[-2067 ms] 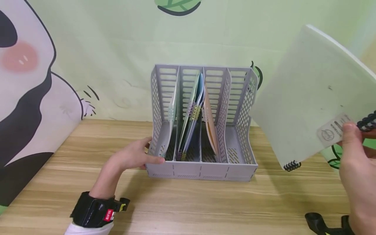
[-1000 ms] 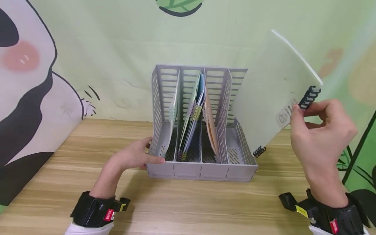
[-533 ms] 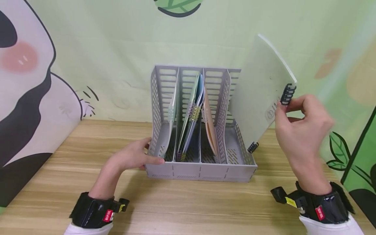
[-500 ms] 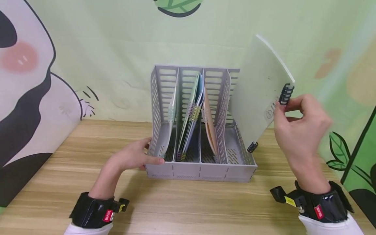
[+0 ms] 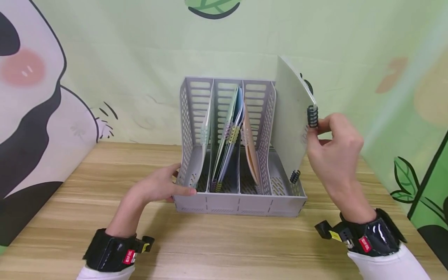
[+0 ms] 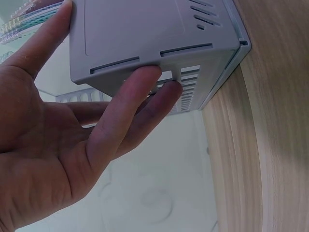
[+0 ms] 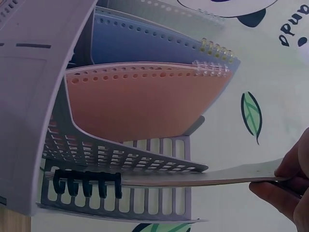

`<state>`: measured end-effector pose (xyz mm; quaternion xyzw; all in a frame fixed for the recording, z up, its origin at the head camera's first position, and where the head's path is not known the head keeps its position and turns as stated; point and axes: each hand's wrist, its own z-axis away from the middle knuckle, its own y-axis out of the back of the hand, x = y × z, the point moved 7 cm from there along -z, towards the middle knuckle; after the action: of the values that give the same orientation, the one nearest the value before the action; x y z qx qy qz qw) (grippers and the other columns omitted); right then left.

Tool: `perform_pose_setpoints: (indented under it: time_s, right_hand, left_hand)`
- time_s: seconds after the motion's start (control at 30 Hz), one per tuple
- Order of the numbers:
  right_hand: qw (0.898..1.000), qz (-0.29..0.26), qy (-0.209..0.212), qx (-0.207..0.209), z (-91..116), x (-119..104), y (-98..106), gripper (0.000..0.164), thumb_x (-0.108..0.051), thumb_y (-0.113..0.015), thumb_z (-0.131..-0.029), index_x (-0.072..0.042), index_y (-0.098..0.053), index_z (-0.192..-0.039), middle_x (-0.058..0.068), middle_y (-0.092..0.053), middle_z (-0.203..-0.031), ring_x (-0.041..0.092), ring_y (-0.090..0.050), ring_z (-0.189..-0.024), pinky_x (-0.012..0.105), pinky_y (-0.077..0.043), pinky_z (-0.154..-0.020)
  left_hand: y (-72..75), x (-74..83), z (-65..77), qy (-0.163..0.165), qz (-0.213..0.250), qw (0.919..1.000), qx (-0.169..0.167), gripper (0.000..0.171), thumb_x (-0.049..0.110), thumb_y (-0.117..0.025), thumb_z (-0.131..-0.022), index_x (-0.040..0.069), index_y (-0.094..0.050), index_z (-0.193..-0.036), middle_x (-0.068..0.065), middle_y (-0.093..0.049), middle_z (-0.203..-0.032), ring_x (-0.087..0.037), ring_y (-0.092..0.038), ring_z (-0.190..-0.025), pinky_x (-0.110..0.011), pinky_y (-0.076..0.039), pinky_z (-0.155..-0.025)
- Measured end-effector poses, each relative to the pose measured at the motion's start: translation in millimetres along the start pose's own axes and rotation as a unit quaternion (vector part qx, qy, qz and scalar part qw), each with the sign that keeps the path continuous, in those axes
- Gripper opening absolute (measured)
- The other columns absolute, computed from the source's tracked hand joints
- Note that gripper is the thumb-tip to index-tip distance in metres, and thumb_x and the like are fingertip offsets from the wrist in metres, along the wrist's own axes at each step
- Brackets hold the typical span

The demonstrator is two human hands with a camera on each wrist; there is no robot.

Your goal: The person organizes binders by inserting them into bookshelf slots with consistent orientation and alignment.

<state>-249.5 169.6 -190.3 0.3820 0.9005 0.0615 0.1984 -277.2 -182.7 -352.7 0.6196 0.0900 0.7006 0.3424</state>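
Observation:
A grey file organizer with upright compartments stands on the table. My left hand steadies its front left corner, thumb on the front rim; in the left wrist view the fingers lie against its side wall. My right hand pinches a loose-leaf notebook with a pale cover by its spine edge, just below the upper black rings. The notebook stands tilted over the rightmost compartment. The right wrist view has its lower black rings between the divider and the organizer's outer wall.
The other compartments hold a pale green notebook, several blue and green ones with clear or yellow rings, and a pink notebook. Behind the wooden table hangs a green cloth printed with a panda.
My right hand has brought the notebook leftward from the right side and down into the rightmost compartment, turning it more edge-on. The left hand and the organizer have stayed in place.

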Motion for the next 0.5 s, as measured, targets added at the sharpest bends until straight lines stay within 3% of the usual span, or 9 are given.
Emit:
perform_pose_setpoints:
  time_s: [0.27,0.5]
  right_hand:
    - [0.999,0.023,0.002,-0.03,-2.9,2.3,-6.8,0.007,0.01,-0.058,-0.083,0.005,-0.061,-0.079,0.012,-0.063,-0.078,0.025,-0.064,-0.072,0.008,-0.038,-0.058]
    - [0.999,0.012,-0.036,-0.035,-7.8,8.9,-6.1,0.008,0.01,-0.062,-0.083,0.003,-0.064,-0.081,0.011,-0.068,-0.081,0.027,-0.067,-0.069,0.005,-0.035,-0.055]
  left_hand:
    - [-1.3,0.7,0.3,0.002,0.006,1.0,-0.003,0.083,0.031,-0.083,-0.08,0.001,-0.038,-0.144,-0.018,-0.057,-0.114,-0.029,-0.063,-0.095,-0.039,-0.055,-0.068]
    - [-1.2,0.9,0.1,0.005,0.003,1.0,0.0,0.083,0.03,-0.082,-0.081,0.001,-0.038,-0.144,-0.019,-0.057,-0.115,-0.029,-0.063,-0.095,-0.039,-0.055,-0.068]
